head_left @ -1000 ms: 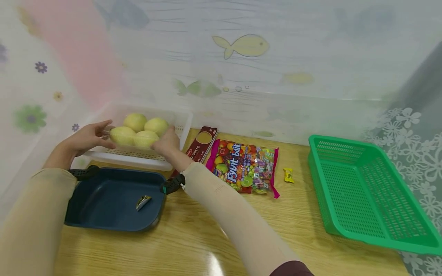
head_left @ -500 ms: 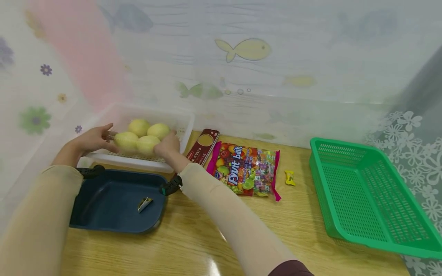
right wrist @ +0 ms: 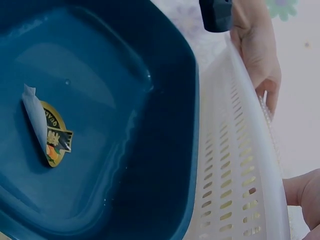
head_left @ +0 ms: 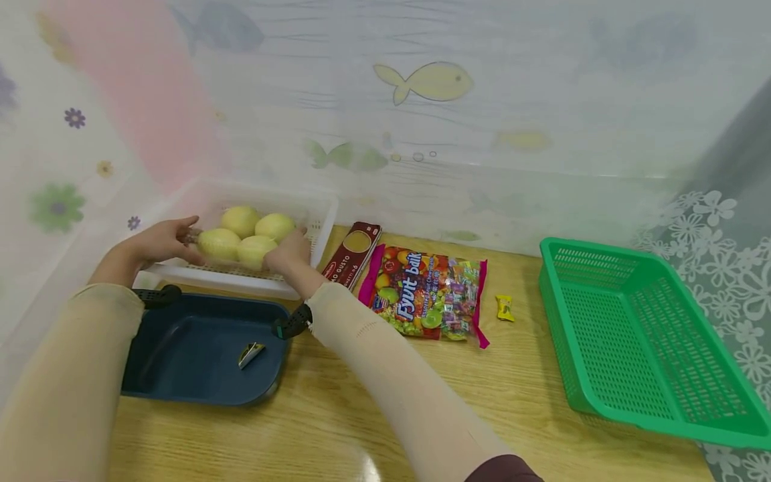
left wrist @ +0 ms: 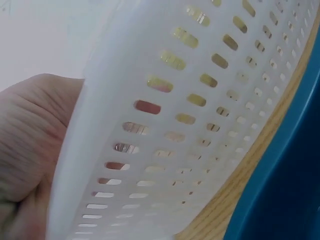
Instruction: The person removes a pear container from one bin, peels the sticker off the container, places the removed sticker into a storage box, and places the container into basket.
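Several pale yellow round fruits (head_left: 219, 244) sit together in what looks like a clear net bag, inside the white plastic basket (head_left: 283, 288). At the bag's left, my left hand (head_left: 158, 242) holds its bunched end between thumb and fingers. My right hand (head_left: 292, 254) grips the bag's right side by the front fruit, its fingertips partly hidden. From the left wrist, the slotted basket wall (left wrist: 150, 165) covers most of the fruit, with the hand's back (left wrist: 35, 135) behind the rim. The right wrist view shows the left hand (right wrist: 257, 50) above the basket rim.
A dark blue tub (head_left: 199, 348) with a peeled label (head_left: 249, 355) stands in front of the basket. Rightward lie a dark red spaghetti box (head_left: 354, 254), a candy bag (head_left: 424, 291) and a yellow wrapped candy (head_left: 504, 307). A green basket (head_left: 560, 335) stands at right.
Both hands stay at the bag of fruit in the white basket. The fruit has shifted slightly right and toward me over the last second; the view also wobbles a little.
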`<action>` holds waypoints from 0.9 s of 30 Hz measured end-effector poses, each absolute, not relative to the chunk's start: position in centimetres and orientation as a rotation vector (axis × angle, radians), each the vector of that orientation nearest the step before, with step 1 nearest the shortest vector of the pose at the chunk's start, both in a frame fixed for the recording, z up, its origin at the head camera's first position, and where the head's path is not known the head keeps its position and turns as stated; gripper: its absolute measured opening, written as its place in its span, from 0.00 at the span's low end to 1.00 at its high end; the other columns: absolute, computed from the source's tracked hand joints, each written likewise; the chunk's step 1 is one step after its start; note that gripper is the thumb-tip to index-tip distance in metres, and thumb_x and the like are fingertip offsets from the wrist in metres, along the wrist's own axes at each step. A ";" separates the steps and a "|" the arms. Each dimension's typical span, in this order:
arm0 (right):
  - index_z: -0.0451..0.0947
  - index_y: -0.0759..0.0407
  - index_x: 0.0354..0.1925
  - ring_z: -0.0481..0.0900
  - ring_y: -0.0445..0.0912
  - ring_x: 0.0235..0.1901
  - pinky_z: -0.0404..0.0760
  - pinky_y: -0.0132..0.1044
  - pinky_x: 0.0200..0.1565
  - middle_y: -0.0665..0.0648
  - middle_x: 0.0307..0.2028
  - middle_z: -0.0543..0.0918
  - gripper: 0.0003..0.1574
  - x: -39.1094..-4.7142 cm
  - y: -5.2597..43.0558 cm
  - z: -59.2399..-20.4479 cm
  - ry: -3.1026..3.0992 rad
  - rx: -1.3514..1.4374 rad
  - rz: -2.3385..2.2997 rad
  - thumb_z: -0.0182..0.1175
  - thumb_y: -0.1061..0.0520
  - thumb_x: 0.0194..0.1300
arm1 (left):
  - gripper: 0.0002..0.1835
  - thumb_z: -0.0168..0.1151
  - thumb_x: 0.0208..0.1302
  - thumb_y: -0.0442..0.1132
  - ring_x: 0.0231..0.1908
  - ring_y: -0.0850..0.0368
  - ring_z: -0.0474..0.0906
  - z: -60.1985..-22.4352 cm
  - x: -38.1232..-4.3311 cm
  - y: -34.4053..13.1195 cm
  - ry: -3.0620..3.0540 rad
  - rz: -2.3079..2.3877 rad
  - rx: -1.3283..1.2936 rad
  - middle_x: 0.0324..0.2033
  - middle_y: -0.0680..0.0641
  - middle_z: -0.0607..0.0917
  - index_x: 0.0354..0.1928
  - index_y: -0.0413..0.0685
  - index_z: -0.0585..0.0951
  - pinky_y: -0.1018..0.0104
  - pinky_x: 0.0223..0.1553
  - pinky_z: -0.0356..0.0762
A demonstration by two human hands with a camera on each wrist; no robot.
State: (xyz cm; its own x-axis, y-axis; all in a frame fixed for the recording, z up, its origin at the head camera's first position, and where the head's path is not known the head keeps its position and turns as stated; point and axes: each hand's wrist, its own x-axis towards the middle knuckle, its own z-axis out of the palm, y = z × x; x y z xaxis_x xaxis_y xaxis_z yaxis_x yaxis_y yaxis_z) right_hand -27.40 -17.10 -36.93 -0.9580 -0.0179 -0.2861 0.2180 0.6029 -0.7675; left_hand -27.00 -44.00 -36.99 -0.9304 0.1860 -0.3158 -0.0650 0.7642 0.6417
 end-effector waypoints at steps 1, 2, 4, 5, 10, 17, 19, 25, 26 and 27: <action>0.48 0.55 0.86 0.80 0.47 0.61 0.84 0.34 0.50 0.59 0.73 0.73 0.74 -27.4 -17.1 -36.9 2.565 0.173 -1.275 0.82 0.60 0.53 | 0.62 0.71 0.70 0.34 0.71 0.14 0.52 -37.0 -27.0 -44.0 2.599 0.964 0.093 0.76 0.14 0.47 0.82 0.35 0.28 0.22 0.66 0.63; 0.47 0.54 0.86 0.77 0.48 0.67 0.83 0.35 0.56 0.59 0.76 0.70 0.75 -27.3 -17.1 -36.8 2.563 0.182 -1.268 0.83 0.59 0.52 | 0.62 0.70 0.70 0.35 0.71 0.14 0.53 -37.1 -27.0 -44.0 2.600 0.962 0.095 0.76 0.14 0.46 0.82 0.35 0.29 0.21 0.66 0.63; 0.47 0.54 0.86 0.73 0.51 0.72 0.82 0.37 0.61 0.59 0.79 0.64 0.76 -27.3 -17.2 -36.7 2.559 0.190 -1.264 0.84 0.57 0.52 | 0.62 0.71 0.70 0.35 0.71 0.14 0.53 -37.1 -27.0 -44.1 2.605 0.957 0.096 0.76 0.14 0.46 0.82 0.35 0.29 0.21 0.65 0.63; 0.47 0.53 0.86 0.72 0.52 0.73 0.81 0.38 0.63 0.59 0.80 0.62 0.77 -27.3 -17.2 -36.8 2.563 0.186 -1.259 0.84 0.56 0.52 | 0.62 0.71 0.70 0.36 0.71 0.14 0.52 -37.1 -27.0 -44.1 2.608 0.954 0.096 0.76 0.14 0.46 0.83 0.36 0.29 0.21 0.65 0.62; 0.45 0.54 0.86 0.70 0.54 0.75 0.80 0.40 0.65 0.61 0.80 0.60 0.79 -27.3 -17.4 -37.3 2.610 0.122 -1.217 0.85 0.51 0.51 | 0.62 0.71 0.71 0.37 0.74 0.13 0.45 -37.0 -27.0 -44.2 2.598 0.958 0.082 0.76 0.14 0.44 0.82 0.36 0.28 0.20 0.66 0.60; 0.42 0.55 0.87 0.66 0.55 0.77 0.78 0.41 0.67 0.63 0.81 0.58 0.81 -27.3 -17.1 -37.3 2.669 0.043 -1.149 0.85 0.49 0.51 | 0.62 0.70 0.71 0.38 0.74 0.14 0.46 -37.0 -26.6 -43.7 2.612 0.980 0.088 0.77 0.16 0.46 0.82 0.35 0.28 0.20 0.67 0.59; 0.42 0.55 0.87 0.67 0.55 0.76 0.79 0.42 0.67 0.64 0.80 0.59 0.81 -27.2 -16.7 -37.1 2.673 0.020 -1.134 0.85 0.49 0.51 | 0.63 0.71 0.71 0.38 0.74 0.14 0.47 -37.0 -26.6 -43.6 2.623 0.968 0.090 0.78 0.17 0.46 0.82 0.35 0.28 0.21 0.67 0.60; 0.44 0.58 0.86 0.71 0.55 0.73 0.79 0.40 0.66 0.65 0.78 0.63 0.80 -26.4 -16.1 -36.4 2.679 -0.041 -1.120 0.84 0.49 0.52 | 0.63 0.71 0.71 0.41 0.74 0.14 0.49 -36.3 -26.1 -43.4 2.656 0.905 0.089 0.77 0.16 0.48 0.83 0.35 0.29 0.21 0.67 0.61; 0.44 0.59 0.86 0.72 0.55 0.72 0.80 0.39 0.65 0.64 0.77 0.64 0.79 -26.3 -16.0 -36.2 2.686 -0.047 -1.120 0.84 0.49 0.52 | 0.63 0.71 0.71 0.41 0.74 0.14 0.49 -36.1 -25.9 -43.4 2.656 0.907 0.092 0.77 0.16 0.48 0.82 0.35 0.29 0.20 0.67 0.60; 0.45 0.59 0.86 0.73 0.54 0.71 0.80 0.38 0.64 0.64 0.76 0.65 0.78 -26.1 -15.9 -36.0 2.687 -0.055 -1.133 0.84 0.50 0.52 | 0.62 0.71 0.71 0.41 0.74 0.14 0.49 -35.9 -25.8 -43.3 2.658 0.912 0.091 0.77 0.16 0.48 0.83 0.35 0.29 0.20 0.67 0.60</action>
State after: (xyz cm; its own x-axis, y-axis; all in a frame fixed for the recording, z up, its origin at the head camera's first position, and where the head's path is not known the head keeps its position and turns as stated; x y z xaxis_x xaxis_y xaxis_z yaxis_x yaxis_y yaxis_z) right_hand -26.08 -15.92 -35.97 -0.9742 -0.1208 -0.1907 0.0522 0.7014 -0.7109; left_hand -25.82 -43.35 -35.85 -0.9440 0.1649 -0.2858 -0.0453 0.7932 0.6073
